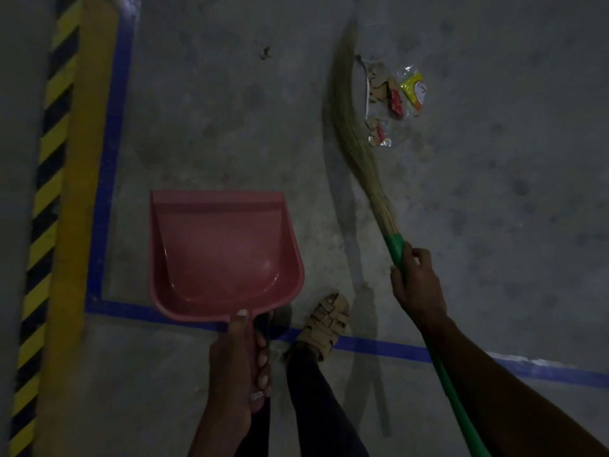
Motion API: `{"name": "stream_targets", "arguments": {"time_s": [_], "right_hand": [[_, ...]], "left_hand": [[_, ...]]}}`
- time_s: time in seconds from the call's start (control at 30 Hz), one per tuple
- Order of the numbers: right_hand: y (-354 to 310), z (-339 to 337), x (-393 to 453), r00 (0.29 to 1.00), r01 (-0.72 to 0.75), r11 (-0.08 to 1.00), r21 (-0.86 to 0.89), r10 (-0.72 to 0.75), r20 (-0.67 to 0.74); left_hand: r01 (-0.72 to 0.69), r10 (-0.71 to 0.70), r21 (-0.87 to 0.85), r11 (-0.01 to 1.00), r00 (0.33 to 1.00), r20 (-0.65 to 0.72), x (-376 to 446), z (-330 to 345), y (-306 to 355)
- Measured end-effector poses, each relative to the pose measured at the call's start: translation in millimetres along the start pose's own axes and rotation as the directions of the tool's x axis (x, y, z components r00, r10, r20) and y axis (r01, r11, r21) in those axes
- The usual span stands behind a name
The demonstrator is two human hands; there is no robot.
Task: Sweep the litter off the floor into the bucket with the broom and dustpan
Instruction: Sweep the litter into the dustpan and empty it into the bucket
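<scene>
Left hand (237, 354) grips the dustpan (220, 252) handle, mostly hidden; right hand (417, 285) grips the broom (356, 140), cut off lower right, beside blurry litter (395, 97).

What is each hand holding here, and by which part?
The left hand grips the pink dustpan by its handle. The right hand grips the broom on its green handle, just below the bristles.

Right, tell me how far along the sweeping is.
Done: both tools are picked up. The left hand grips the pink dustpan, which is empty. In hand: the right hand holds the green-handled broom, its bristles beside the litter. Left: the wrappers and scraps lie on the concrete floor, unswept. No bucket is in view.
</scene>
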State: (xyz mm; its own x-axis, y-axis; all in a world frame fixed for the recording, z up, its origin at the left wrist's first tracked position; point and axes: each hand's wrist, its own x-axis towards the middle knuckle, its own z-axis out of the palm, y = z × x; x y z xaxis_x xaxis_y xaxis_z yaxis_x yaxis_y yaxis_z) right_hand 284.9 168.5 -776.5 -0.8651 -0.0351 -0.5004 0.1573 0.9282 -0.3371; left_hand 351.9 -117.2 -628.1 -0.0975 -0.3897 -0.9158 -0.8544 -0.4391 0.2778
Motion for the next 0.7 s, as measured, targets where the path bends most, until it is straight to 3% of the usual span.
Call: {"name": "stream_targets", "arguments": {"time_s": [0.27, 0.47, 0.7], "right_hand": [[-87.5, 25.2, 46.0, 0.987, 0.159, 0.974, 0.159, -0.156, -0.032], [-162.6, 39.8, 118.9, 0.977, 0.194, 0.973, 0.126, -0.203, 0.060], [-176.7, 35.2, 158.1, 0.993, -0.020, 0.989, 0.148, 0.002, 0.119]], "left_hand": [[-0.022, 0.026, -0.078, 0.997, 0.999, 0.040, 23.8, -4.1, 26.6], [-0.069, 0.076, -0.161, 0.985, 0.996, 0.042, 52.7, -11.9, 56.2], [-0.057, 0.061, -0.183, 0.981, 0.998, 0.016, 67.4, -16.6, 75.1]]}}
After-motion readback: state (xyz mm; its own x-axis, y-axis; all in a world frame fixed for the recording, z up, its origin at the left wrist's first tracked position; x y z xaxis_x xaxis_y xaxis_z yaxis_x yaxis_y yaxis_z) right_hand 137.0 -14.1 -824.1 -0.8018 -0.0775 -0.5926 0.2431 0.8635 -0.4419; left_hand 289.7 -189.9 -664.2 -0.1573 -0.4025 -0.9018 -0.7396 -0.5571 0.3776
